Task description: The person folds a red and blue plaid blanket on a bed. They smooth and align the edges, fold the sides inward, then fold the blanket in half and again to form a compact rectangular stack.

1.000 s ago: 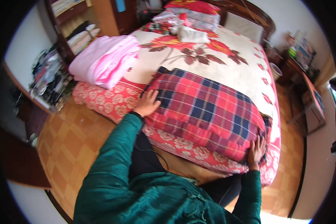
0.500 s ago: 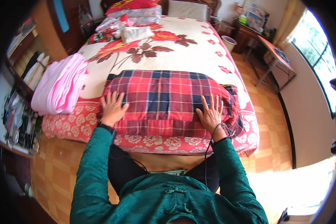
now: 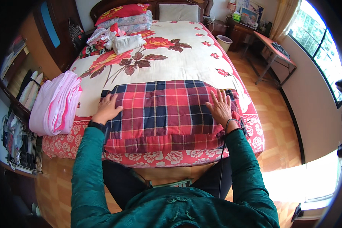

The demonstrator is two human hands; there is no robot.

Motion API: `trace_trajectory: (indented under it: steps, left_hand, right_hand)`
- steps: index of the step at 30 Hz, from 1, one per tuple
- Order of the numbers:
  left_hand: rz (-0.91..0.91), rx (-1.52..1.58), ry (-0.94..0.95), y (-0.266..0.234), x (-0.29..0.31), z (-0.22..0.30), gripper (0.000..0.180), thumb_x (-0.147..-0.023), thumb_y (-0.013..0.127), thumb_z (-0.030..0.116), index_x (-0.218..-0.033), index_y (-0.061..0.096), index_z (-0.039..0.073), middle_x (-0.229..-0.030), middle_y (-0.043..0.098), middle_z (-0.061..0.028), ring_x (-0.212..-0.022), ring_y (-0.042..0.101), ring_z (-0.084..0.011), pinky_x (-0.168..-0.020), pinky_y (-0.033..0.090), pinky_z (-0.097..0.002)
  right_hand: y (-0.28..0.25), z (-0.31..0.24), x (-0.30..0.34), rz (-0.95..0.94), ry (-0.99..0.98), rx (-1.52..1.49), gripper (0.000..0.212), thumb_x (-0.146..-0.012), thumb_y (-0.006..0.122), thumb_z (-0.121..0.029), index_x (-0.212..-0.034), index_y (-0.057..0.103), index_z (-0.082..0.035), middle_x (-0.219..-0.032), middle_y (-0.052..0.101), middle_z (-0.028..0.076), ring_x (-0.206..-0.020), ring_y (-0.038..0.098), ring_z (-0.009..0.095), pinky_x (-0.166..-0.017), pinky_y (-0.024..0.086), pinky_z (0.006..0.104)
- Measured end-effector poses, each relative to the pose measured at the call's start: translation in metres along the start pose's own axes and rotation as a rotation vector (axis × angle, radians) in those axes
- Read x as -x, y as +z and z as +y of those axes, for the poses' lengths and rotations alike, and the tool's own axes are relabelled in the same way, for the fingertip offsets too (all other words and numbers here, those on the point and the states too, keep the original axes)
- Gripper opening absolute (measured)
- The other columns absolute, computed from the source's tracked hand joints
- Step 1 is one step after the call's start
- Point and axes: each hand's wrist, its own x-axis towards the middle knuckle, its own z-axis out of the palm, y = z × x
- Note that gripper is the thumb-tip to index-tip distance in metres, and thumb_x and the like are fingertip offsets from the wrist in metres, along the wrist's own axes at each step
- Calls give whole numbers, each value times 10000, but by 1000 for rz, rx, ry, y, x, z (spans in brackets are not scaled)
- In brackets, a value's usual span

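A folded red and navy plaid blanket (image 3: 161, 114) lies across the near end of the bed. My left hand (image 3: 107, 109) rests on its left end, fingers spread and pointing away from me. On the right end lies my right hand (image 3: 220, 107), also flat with the fingers apart. Neither hand grips the cloth. A thin dark cable (image 3: 228, 125) loops at my right wrist. Beneath the blanket is the bed's cream floral cover (image 3: 148, 74), with a red rose-patterned border along the near edge.
A folded pink blanket (image 3: 56, 102) sits at the bed's near left corner. Farther back are a white folded cloth (image 3: 127, 44), stacked bedding (image 3: 125, 19) and a pillow (image 3: 178, 12). A shelf unit (image 3: 22, 125) stands left; a small table (image 3: 274, 51) and bin (image 3: 224, 42) stand right.
My hands have slid apart, the left one leftward and the right one rightward, toward the plaid blanket's ends. The view has also shifted, so the bed appears lower.
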Motion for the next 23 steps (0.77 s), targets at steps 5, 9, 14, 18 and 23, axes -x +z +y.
trace_trajectory:
  steps: [5, 9, 14, 18, 23]
  left_hand:
    - [-206, 64, -151, 32, -19, 22, 723, -907, 379, 592, -1509, 199, 235, -1571, 124, -146, -1449, 81, -351, -1142, 90, -553]
    - [-270, 108, -184, 63, -28, 19, 739, -911, 339, 622, -1519, 144, 249, -1579, 86, -141, -1452, 36, -360, -1135, 58, -577]
    - [-289, 143, -166, 82, -39, 7, 749, -912, 318, 639, -1521, 128, 246, -1577, 85, -149, -1450, 35, -369, -1130, 45, -579]
    - [-284, 136, -183, 91, -46, 8, 751, -909, 283, 663, -1522, 122, 259, -1581, 66, -146, -1450, 31, -366, -1125, 29, -581]
    - [-166, 166, -124, 93, -54, 15, 694, -846, 447, 576, -1387, 361, 150, -1475, 285, -209, -1380, 236, -387, -1077, 209, -613]
  right_hand:
    - [39, 2, -1, -253, 209, -40, 661, -948, 345, -562, -1478, 295, -170, -1532, 239, 179, -1424, 177, 373, -1144, 112, 516]
    - [67, 6, -1, -289, 233, -155, 683, -940, 340, -576, -1492, 254, -183, -1549, 188, 181, -1431, 153, 374, -1142, 109, 526]
    - [84, 11, -3, -308, 248, -165, 678, -943, 348, -567, -1491, 253, -180, -1548, 183, 188, -1430, 147, 382, -1136, 106, 541]
    - [96, 12, 0, -247, 223, -169, 682, -943, 350, -570, -1493, 250, -179, -1544, 188, 194, -1419, 162, 404, -1130, 112, 550]
    - [101, 18, 2, -89, 139, -81, 620, -903, 494, -492, -1404, 372, -149, -1477, 304, 194, -1328, 299, 403, -1056, 244, 558]
